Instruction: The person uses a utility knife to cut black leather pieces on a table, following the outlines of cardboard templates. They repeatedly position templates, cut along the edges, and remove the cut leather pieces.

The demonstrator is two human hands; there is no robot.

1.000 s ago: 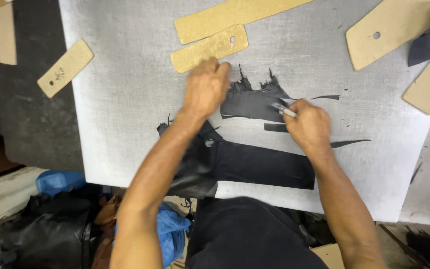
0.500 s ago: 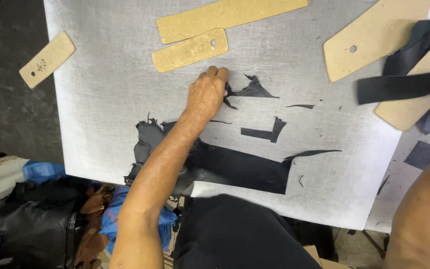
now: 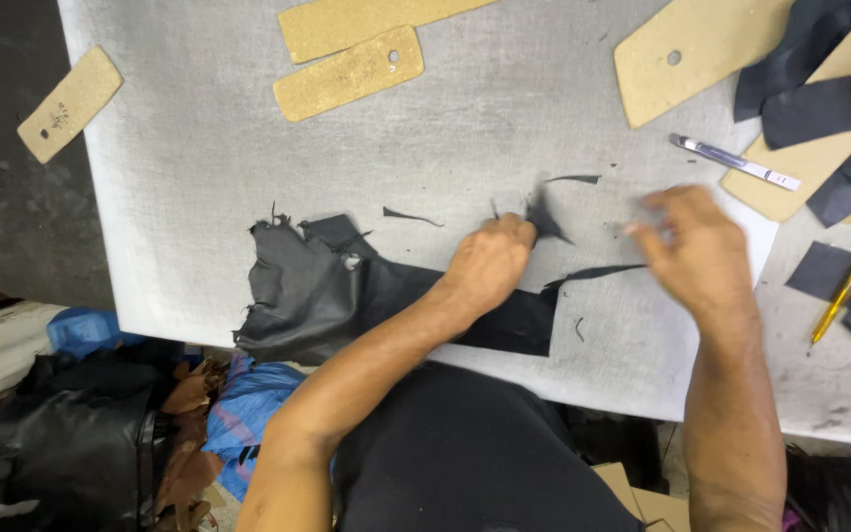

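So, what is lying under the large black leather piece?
Under the large black leather piece lies the grey textured cutting board. The left hand and forearm cover part of the leather, hiding whatever is there.

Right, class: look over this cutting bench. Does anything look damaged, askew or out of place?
The black leather piece has a ragged, torn left edge and overhangs the near edge of the grey mat. Thin black offcuts lie scattered around the left hand. The right hand is blurred.
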